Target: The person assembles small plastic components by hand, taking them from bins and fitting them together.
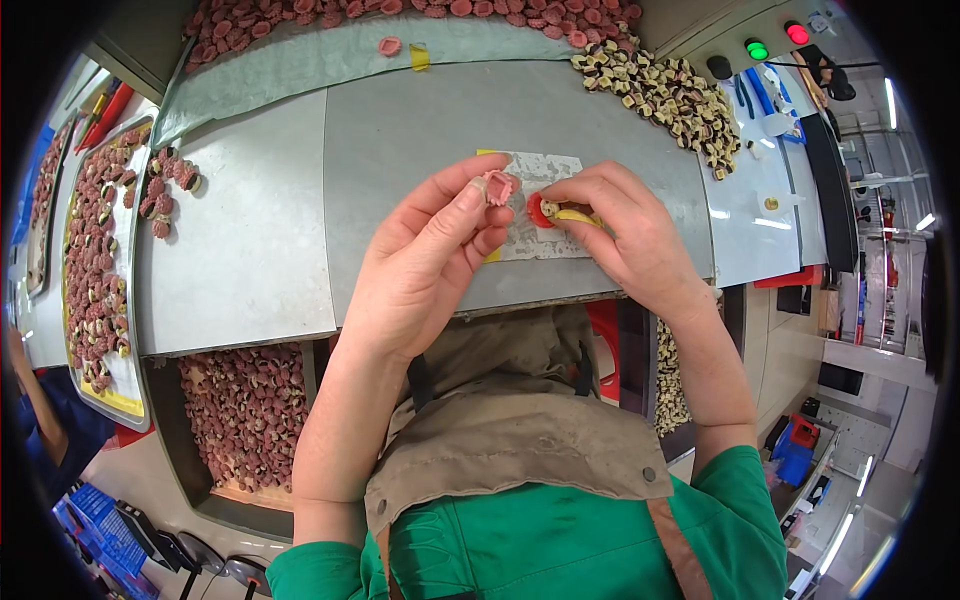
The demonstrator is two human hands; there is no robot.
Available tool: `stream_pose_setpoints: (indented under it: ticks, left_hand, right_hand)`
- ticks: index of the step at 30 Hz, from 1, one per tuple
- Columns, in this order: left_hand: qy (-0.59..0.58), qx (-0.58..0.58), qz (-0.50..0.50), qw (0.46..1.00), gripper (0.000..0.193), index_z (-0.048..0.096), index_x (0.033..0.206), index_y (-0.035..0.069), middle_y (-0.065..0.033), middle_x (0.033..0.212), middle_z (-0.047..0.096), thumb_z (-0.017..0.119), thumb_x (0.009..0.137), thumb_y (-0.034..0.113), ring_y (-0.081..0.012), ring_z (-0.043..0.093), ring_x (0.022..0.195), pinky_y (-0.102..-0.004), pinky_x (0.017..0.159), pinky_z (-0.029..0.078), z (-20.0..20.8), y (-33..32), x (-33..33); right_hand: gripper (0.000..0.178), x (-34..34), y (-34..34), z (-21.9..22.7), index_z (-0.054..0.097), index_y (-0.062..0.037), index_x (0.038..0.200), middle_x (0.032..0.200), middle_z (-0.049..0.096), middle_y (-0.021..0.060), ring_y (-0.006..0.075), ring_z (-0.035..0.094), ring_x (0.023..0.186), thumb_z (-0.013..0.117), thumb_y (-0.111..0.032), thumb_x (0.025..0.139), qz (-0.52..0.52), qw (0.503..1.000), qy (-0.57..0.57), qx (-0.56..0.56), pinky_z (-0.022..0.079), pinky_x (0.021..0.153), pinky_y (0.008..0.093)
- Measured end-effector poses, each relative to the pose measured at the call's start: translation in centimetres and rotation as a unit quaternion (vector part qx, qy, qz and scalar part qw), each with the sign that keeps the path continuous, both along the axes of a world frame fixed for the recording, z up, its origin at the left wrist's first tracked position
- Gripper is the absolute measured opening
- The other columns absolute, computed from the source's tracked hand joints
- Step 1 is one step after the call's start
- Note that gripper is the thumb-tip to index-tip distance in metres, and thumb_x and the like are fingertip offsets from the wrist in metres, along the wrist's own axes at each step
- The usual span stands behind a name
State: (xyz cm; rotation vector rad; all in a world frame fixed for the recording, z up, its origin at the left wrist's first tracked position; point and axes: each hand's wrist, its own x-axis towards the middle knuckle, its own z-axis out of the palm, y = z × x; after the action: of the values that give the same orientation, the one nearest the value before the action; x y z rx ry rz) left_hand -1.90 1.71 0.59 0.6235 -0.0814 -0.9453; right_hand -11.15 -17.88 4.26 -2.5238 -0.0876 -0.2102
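My left hand [425,240] pinches a small pink scalloped cup-shaped piece [499,187] between thumb and fingertips, its hollow side showing, above the bench. To the right of it, my right hand [635,225] is closed with thumb and fingers around a small cream-coloured piece [549,208]. A yellow strip [575,215] shows beside that thumb; what it belongs to I cannot make out. Just left of the right fingertips is a red round thing [536,212], partly hidden by them. Under both hands lies a pale, speckled flat plate [555,245] with yellow edging at its left.
Pink cups [480,8] are heaped on a pale green cloth [280,75] at the back. Cream-and-dark pieces [660,95] are piled at back right. A tray [140,290] of joined pieces stands left; an open drawer [245,415] of pink pieces sits below the bench [240,230].
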Motion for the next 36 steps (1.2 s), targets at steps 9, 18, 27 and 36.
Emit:
stream_pose_setpoints:
  ticks: [9, 18, 27, 36]
  left_hand:
    - [-0.005, -0.010, -0.015, 1.000, 0.039, 0.051, 0.132, -0.001, -0.0071, 0.114, 0.062, 0.056, 0.099, 0.018, -0.0114, 0.059, 0.099, -0.0268, 0.090, 0.047, 0.0, -0.2, 0.0]
    - [-0.087, 0.026, 0.044, 0.995, 0.034, 0.055, 0.128, 0.000, -0.0060, 0.114, 0.063, 0.057, 0.099, 0.017, -0.0116, 0.059, 0.103, -0.0276, 0.092, 0.047, 0.3, -0.7, -0.7]
    - [-0.135, 0.062, 0.038, 0.988, 0.039, 0.051, 0.132, 0.000, -0.0062, 0.112, 0.063, 0.060, 0.096, 0.013, -0.0128, 0.059, 0.103, -0.0272, 0.092, 0.047, 0.4, -0.2, -0.7]
    - [-0.253, 0.100, 0.090, 0.958, 0.063, 0.033, 0.144, 0.001, -0.0105, 0.108, 0.060, 0.064, 0.089, 0.003, -0.0149, 0.060, 0.103, -0.0293, 0.091, 0.048, 1.0, -1.6, -2.8]
  right_hand:
    - [0.023, 1.5, 2.1, 1.4, 0.062, -0.0038, 0.109, 0.101, 0.062, 0.0090, 0.0200, 0.061, 0.088, 0.065, -0.003, 0.086, -0.001, 0.984, -0.095, 0.151, 0.051, 0.075, 0.0301]
    - [0.022, 2.2, 2.9, 0.8, 0.061, -0.0032, 0.108, 0.098, 0.063, 0.0083, 0.0200, 0.062, 0.086, 0.067, -0.005, 0.087, 0.010, 0.987, -0.103, 0.125, 0.051, 0.076, 0.0298]
    - [0.028, 1.5, 3.3, 0.3, 0.062, -0.0044, 0.109, 0.104, 0.061, 0.0085, 0.0217, 0.060, 0.094, 0.070, -0.019, 0.087, 0.000, 0.986, -0.148, 0.080, 0.050, 0.081, 0.0315]
    - [0.027, 1.7, 2.1, -0.2, 0.067, -0.0082, 0.099, 0.100, 0.061, 0.0062, 0.0203, 0.060, 0.093, 0.078, -0.013, 0.075, 0.032, 0.987, -0.094, 0.130, 0.051, 0.078, 0.0312]
